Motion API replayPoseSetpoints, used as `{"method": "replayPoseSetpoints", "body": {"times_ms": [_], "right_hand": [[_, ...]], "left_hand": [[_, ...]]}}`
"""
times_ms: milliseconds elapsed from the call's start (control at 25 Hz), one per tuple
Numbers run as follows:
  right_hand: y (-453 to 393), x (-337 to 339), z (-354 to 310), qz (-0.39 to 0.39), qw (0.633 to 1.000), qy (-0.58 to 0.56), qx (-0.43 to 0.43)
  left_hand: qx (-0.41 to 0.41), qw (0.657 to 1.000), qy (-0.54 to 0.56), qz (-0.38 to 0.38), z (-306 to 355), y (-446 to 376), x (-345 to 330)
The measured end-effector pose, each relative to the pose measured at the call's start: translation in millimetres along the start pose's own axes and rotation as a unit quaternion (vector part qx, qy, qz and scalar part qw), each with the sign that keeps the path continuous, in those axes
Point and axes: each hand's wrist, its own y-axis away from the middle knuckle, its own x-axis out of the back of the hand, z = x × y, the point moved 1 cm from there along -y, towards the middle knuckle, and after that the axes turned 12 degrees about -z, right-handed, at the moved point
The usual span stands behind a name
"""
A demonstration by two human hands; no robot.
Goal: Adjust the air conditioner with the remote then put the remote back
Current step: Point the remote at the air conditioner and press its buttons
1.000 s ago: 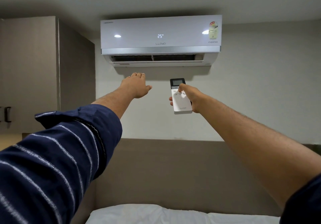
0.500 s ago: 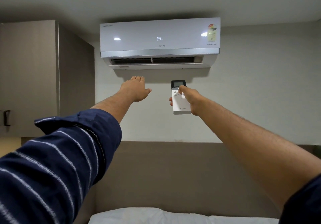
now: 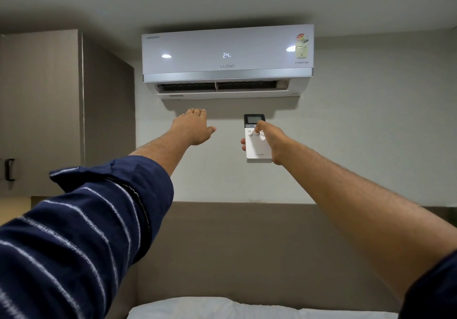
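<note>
Fingers (image 3: 243, 144) of the right hand (image 3: 270, 140) wrap the white remote (image 3: 256, 145), thumb on its buttons, held upright below the air conditioner (image 3: 227, 54) showing 24. Beside it, the left hand (image 3: 193, 128) reaches out flat and empty, fingers together.

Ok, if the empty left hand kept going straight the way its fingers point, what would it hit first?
Probably the white wall-mounted air conditioner: the left hand points up at its open louvre. The gap between them looks free, though depth is unclear and it might meet the pale wall just below instead.
</note>
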Motion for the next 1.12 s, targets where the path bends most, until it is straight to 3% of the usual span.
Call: {"method": "replayPoseSetpoints", "body": {"times_ms": [1120], "right_hand": [[11.6, 9.2, 0.3, -0.011, 1.0, 0.001, 0.01]], "left_hand": [[-0.005, 1.0, -0.009, -0.003, 16.6, 11.5, 5.5]]}}
